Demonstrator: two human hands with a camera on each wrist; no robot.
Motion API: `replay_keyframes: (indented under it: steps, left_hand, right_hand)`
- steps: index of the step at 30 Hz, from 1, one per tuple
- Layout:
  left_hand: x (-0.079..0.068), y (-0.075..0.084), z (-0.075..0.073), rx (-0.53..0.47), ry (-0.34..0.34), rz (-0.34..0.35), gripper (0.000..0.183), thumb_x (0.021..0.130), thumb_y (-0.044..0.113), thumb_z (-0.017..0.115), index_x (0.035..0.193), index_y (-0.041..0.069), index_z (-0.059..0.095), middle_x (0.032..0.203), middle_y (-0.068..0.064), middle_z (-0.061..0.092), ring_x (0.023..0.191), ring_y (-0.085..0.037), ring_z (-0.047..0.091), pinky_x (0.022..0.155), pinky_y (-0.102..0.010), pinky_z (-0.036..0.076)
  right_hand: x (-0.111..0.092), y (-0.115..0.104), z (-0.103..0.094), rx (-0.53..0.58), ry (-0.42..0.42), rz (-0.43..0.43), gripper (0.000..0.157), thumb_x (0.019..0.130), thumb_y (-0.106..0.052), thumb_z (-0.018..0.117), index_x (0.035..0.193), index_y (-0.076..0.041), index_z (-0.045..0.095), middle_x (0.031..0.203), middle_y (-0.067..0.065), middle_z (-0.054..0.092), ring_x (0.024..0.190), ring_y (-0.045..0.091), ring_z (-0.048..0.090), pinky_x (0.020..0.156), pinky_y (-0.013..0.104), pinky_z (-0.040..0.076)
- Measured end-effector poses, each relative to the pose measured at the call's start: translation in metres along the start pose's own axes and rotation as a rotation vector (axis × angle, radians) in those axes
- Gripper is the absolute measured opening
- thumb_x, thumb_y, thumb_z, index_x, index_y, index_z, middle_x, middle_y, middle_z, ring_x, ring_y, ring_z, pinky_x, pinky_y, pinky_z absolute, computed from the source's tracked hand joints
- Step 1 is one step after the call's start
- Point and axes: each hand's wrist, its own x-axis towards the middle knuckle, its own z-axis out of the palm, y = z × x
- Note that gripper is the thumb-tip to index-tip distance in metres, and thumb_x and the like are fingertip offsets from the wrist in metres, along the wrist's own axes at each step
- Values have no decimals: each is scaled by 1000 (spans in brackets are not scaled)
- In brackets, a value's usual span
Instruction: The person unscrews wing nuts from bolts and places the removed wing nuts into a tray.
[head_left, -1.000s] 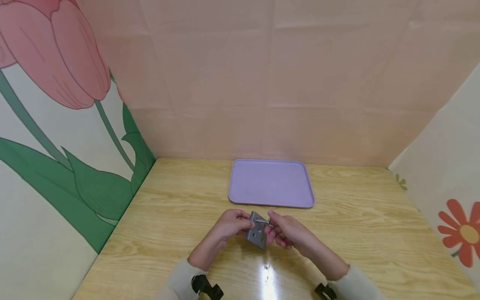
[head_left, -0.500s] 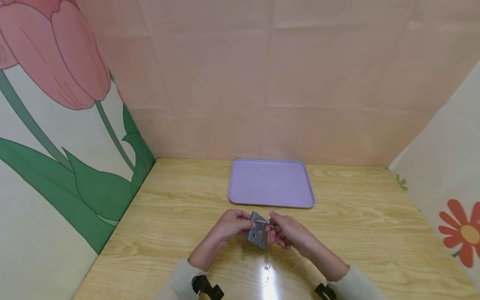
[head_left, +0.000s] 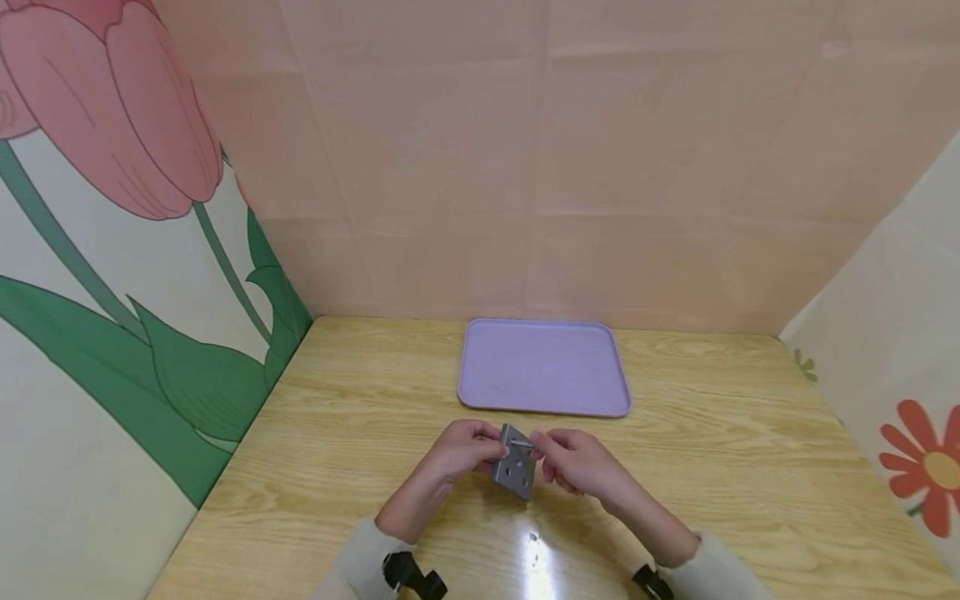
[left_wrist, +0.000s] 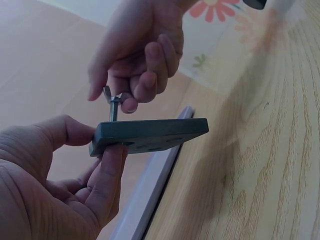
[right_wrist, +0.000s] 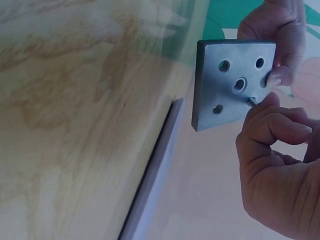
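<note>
My left hand [head_left: 463,452] holds a grey square metal plate [head_left: 514,471] by its edge, thumb on one face and fingers underneath. Several round holes pierce the plate, as the right wrist view shows. A wing screw [left_wrist: 114,107] stands upright in one corner hole in the left wrist view, its shank rising above the plate. My right hand [head_left: 583,462] has thumb and forefinger at the screw's wings, while its other fingers curl loosely. From the right wrist view, those fingertips cover most of the screw.
A flat purple tray [head_left: 543,367] lies on the wooden table [head_left: 360,392], just beyond the hands. A pink backdrop [head_left: 540,167] rises behind the table, with flower-printed panels on both sides. Black straps [head_left: 412,575] sit at the wrists.
My right hand's fingers have turned and closed around the screw's wings, hiding the head that showed before. The left hand and plate stay nearly still.
</note>
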Motion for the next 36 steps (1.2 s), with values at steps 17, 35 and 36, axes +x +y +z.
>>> replay_keyframes:
  steps: [17,35,36]
  left_hand:
    - [-1,0,0,3,-6,1,25,82,3,72,103,-10,67,85,-8,72,74,-16,69,70,-34,62]
    - [2,-4,-2,-10,-17,18,25,81,2,70,102,-11,66,86,-9,72,74,-15,68,69,-31,61]
    - [2,-3,-2,-13,-17,17,25,81,2,70,102,-11,66,86,-8,72,74,-15,68,69,-31,61]
  right_hand:
    - [-5,-2,0,-271,95,-249,23,93,-31,73,98,-9,69,68,-3,60,57,9,50,49,22,42]
    - [-9,-4,4,-366,196,-395,21,86,-8,77,104,-11,68,69,-9,57,55,0,46,50,20,41]
    - [-9,-4,4,-368,199,-398,21,86,-8,77,104,-12,68,69,-9,57,56,0,46,50,20,41]
